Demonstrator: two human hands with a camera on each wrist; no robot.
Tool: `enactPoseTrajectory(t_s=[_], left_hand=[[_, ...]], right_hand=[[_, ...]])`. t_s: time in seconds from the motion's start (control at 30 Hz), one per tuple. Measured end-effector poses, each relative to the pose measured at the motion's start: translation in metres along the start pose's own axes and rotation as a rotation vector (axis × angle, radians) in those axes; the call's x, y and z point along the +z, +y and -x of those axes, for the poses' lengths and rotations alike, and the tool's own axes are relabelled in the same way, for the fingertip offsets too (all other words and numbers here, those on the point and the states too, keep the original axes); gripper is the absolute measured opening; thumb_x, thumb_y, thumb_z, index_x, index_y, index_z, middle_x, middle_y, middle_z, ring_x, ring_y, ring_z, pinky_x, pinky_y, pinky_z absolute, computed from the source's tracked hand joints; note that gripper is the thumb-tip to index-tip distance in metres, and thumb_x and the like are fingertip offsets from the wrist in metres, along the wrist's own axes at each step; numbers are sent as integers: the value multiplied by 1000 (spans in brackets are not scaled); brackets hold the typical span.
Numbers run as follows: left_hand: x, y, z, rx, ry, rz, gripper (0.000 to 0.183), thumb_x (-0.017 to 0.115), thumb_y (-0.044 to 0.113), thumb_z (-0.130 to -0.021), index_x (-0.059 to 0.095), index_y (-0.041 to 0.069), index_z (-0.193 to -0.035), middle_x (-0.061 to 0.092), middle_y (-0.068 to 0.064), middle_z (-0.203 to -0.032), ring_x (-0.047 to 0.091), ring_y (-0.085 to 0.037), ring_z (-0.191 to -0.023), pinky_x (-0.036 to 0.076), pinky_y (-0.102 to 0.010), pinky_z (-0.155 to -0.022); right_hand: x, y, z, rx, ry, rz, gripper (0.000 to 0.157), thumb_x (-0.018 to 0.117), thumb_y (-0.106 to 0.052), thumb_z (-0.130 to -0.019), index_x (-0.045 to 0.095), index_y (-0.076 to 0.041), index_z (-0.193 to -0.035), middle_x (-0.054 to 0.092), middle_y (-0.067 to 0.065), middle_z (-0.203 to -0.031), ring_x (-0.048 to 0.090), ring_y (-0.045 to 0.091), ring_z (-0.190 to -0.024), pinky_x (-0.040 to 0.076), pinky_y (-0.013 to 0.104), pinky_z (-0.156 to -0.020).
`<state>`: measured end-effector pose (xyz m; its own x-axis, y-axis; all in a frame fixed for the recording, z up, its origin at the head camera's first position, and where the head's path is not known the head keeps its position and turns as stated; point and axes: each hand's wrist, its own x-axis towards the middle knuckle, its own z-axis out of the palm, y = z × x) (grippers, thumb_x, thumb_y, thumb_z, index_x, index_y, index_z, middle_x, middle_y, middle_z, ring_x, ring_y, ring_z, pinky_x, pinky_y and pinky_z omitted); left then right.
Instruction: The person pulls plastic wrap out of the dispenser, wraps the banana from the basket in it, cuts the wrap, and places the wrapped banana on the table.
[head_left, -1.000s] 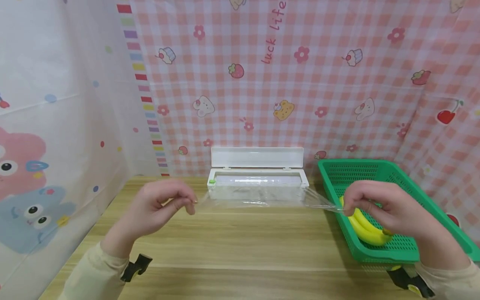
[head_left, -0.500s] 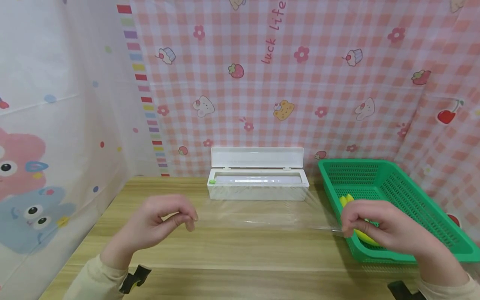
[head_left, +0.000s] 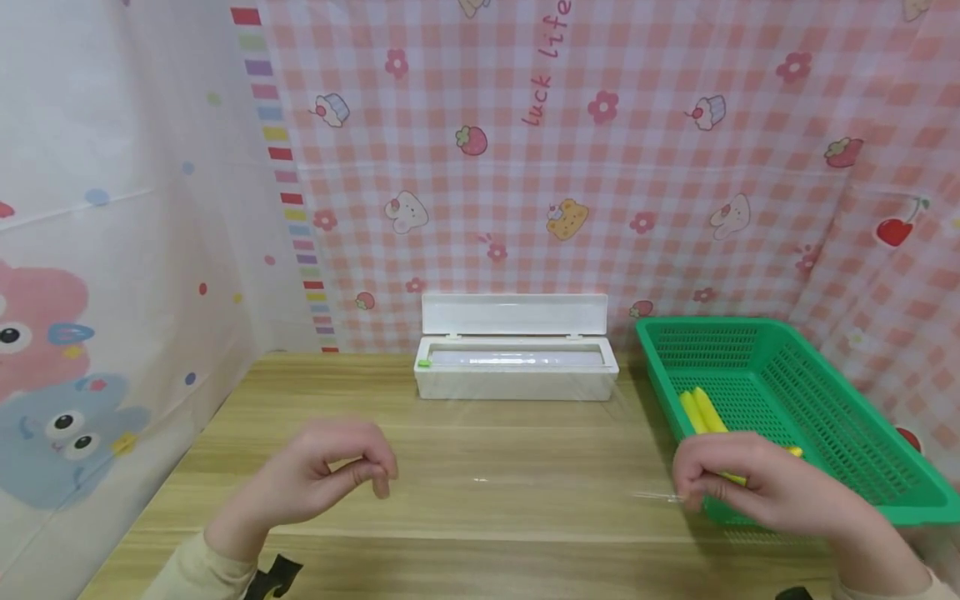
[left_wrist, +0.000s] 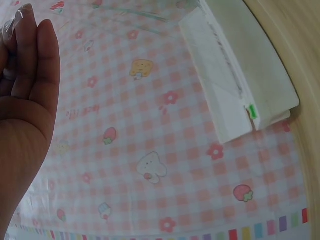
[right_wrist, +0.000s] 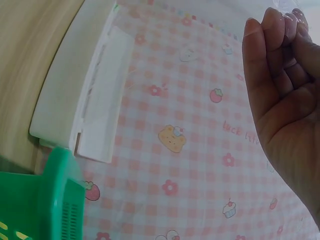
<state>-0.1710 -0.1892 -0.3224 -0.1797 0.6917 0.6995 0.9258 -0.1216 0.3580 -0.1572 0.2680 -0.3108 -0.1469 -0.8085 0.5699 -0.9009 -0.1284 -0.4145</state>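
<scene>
A clear sheet of plastic wrap stretches from the white wrap dispenser box toward the near side of the table. My left hand pinches the sheet's left corner between thumb and fingers; the left wrist view shows a bit of film at the fingertips. At the right corner, my right hand pinches the bunched film, in front of the green basket's near left rim. The dispenser's lid stands raised, and a roll lies inside. Much of the sheet is hard to see against the wood.
A green plastic basket stands at the right, with yellow bananas inside, partly hidden by my right hand. Behind the wooden table hangs a pink checked cloth. A white printed cloth hangs at the left.
Both hands have moved toward me, away from the dispenser, drawing more film out over the table. The dispenser and basket have stayed put. More of the bananas' upper ends shows.
</scene>
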Motion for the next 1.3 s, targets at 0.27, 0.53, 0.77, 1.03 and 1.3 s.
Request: enactPoseTrajectory(t_s=[0.27,0.53,0.77,1.03,1.3], left_hand=[[11,-6,14,-5,-68,60,10,60,-3,-95,62,6,-100,67,-1,-80,66,-9,-76,55,-18,-72],[22,-11,30,-123,-147,94,25,65,-11,-87,63,11,-97,67,0,-82,66,-5,-76,55,-16,-70],[34,-15,44,-233,-196,128,21,65,-11,-88,63,9,-92,66,-3,-79,67,-6,-71,56,-17,-64],[52,-24,64,-369,-270,120,11,62,-3,-93,63,8,-90,67,-2,-78,66,2,-72,55,-15,-64],[65,-30,72,-444,-304,87,12,62,5,-95,64,11,-85,66,5,-76,60,8,-73,54,-14,-68]], right_hand=[[13,11,16,70,-73,-86,22,57,14,-92,55,-6,-100,57,1,-87,57,10,-75,52,16,-67],[30,20,32,195,-117,-113,31,59,17,-88,57,-12,-98,59,-1,-84,58,7,-77,53,18,-65],[44,26,40,272,-160,-159,27,58,13,-91,58,-12,-98,60,0,-83,59,7,-76,55,20,-65],[63,34,49,311,-204,-100,18,58,3,-95,59,-15,-95,62,-2,-80,58,1,-76,53,16,-66],[81,42,60,327,-192,-1,19,62,-1,-95,60,-19,-89,60,-7,-76,52,-6,-76,47,9,-68]])
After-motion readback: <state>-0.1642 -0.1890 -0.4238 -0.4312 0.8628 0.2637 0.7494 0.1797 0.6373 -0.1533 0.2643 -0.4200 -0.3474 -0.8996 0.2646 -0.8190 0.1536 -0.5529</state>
